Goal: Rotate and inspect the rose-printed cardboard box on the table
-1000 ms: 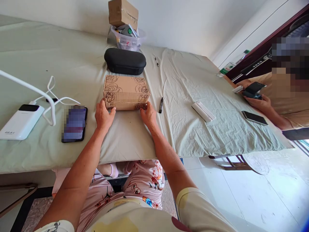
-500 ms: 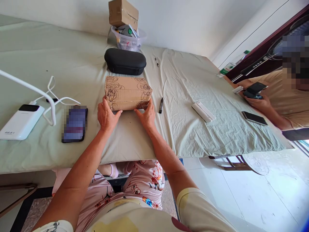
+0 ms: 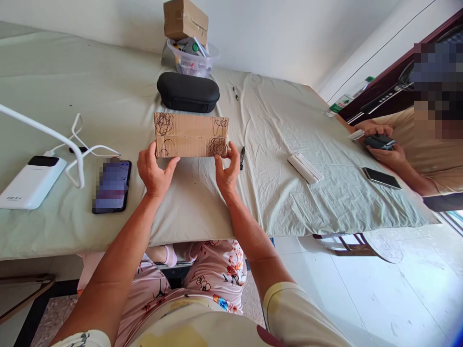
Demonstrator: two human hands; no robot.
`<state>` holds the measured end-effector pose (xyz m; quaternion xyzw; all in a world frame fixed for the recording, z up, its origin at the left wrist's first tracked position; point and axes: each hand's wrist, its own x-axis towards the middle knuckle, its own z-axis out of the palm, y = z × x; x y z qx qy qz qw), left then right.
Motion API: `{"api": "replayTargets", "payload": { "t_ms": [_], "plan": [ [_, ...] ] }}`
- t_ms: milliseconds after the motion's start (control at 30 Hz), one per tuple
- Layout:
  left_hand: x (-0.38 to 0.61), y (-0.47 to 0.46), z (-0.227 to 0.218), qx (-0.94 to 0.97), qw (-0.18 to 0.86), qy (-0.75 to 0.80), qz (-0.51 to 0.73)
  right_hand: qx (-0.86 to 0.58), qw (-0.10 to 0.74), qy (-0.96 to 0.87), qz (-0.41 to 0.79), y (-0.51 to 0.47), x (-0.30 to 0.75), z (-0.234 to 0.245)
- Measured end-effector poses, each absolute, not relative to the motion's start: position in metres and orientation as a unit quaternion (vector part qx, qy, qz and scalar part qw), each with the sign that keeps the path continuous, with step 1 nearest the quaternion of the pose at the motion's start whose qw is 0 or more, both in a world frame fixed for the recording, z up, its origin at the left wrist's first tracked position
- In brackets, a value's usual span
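A brown cardboard box (image 3: 191,135) with black scribbles at its corners is tilted so one long face points toward me. My left hand (image 3: 155,168) grips its lower left corner, thumb along the bottom edge. On the lower right corner, my right hand (image 3: 226,166) holds it between thumb and fingers. Some fingertips are hidden behind the box. Just right of my right hand lies a black marker (image 3: 242,158). Behind the box sits a black hard case (image 3: 188,92).
A phone (image 3: 112,187) and a white power bank (image 3: 34,183) with a cable lie at left. A plastic basket (image 3: 195,65) bears another box (image 3: 186,20) at the back. A pale pouch (image 3: 305,167) and a second phone (image 3: 381,178) lie right, near a seated person holding a dark device (image 3: 379,142).
The box has tipped, hiding its top and showing one scribbled face toward me. My right hand has shifted slightly right. The other person's hands have come together around the dark device.
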<state>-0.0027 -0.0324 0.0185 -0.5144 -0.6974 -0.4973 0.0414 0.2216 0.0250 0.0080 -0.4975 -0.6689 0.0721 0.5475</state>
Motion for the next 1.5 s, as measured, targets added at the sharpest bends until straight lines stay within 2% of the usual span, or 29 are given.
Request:
{"api": "replayTargets", "payload": {
  "t_ms": [167, 433, 533, 667, 833, 967, 1267, 1500],
  "plan": [
    [-0.005, -0.037, 0.021, -0.514, 0.078, -0.663, -0.538, -0.456, 0.607, -0.649, 0.050, 0.024, 0.226, 0.014],
    [-0.005, -0.031, 0.020, -0.489, 0.016, -0.671, -0.557, -0.499, 0.568, -0.641, 0.128, 0.034, 0.226, 0.006],
    [-0.006, -0.028, 0.018, -0.489, -0.013, -0.674, -0.553, -0.519, 0.532, -0.652, 0.151, 0.039, 0.229, 0.001],
    [-0.007, -0.024, 0.012, -0.490, -0.050, -0.695, -0.524, -0.572, 0.440, -0.670, 0.177, 0.043, 0.232, -0.004],
    [-0.008, -0.021, 0.004, -0.492, -0.059, -0.730, -0.471, -0.616, 0.333, -0.698, 0.149, 0.044, 0.235, -0.013],
    [-0.009, -0.021, 0.000, -0.499, -0.074, -0.747, -0.432, -0.603, 0.335, -0.710, 0.140, 0.046, 0.239, -0.018],
    [-0.014, -0.020, 0.005, -0.499, -0.080, -0.745, -0.436, -0.597, 0.376, -0.689, 0.168, 0.049, 0.235, -0.011],
    [-0.013, -0.022, 0.009, -0.471, -0.090, -0.758, -0.443, -0.571, 0.385, -0.687, 0.233, 0.041, 0.229, -0.001]
  ]
}}
